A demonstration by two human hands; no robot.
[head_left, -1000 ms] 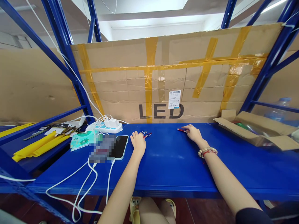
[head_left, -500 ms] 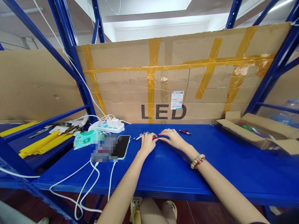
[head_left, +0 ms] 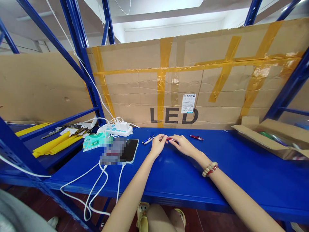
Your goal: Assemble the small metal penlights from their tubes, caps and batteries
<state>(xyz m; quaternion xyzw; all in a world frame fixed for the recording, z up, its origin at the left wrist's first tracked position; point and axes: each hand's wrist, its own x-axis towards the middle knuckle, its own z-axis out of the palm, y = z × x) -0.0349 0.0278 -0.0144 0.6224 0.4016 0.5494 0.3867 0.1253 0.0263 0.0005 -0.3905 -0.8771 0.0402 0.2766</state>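
A red pen (head_left: 172,140) lies level between my hands, just above the blue tabletop or on it; I cannot tell which. My left hand (head_left: 158,145) pinches its left end with the fingertips. At its darker right end are the closed fingers of my right hand (head_left: 185,146), which partly cover it. A beaded bracelet (head_left: 210,169) circles my right wrist. Beyond my left hand lie a blue pen (head_left: 146,141) and a paler one close beside it. A second red pen (head_left: 196,137) rests on the table past my right hand.
A phone (head_left: 132,150), a green packet (head_left: 95,140) and a white power strip (head_left: 119,129) with cables stand to the left. An open cardboard box (head_left: 263,138) sits at the right. A large taped carton (head_left: 135,93) walls off the back, between blue rack posts (head_left: 93,96).
My fingers have shifted around the red pen, and more of its body shows between them. The whole scene sits slightly further right as the camera turned left.
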